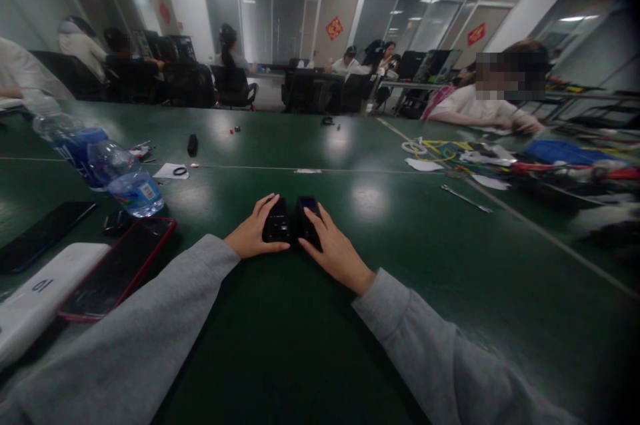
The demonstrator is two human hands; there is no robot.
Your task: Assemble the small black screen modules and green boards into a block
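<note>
Two small black devices stand side by side on the green table [295,318], with a narrow gap between them. My left hand [253,232] is wrapped round the left black device [277,222], its thumb along the near edge and its fingers at the far side. Round the right black device [309,206] my right hand [337,248] is closed, with fingers over its right side and the thumb at its near left corner. Small light marks show on the left device's dark face; the right one's face is partly covered by fingers.
At left are water bottles [127,178], a red-edged phone [120,268], a dark phone [45,232] and a white box-like device [47,295]. A wrench [466,198] and tangled cables [445,150] lie at right. A person [480,105] leans on the table beyond.
</note>
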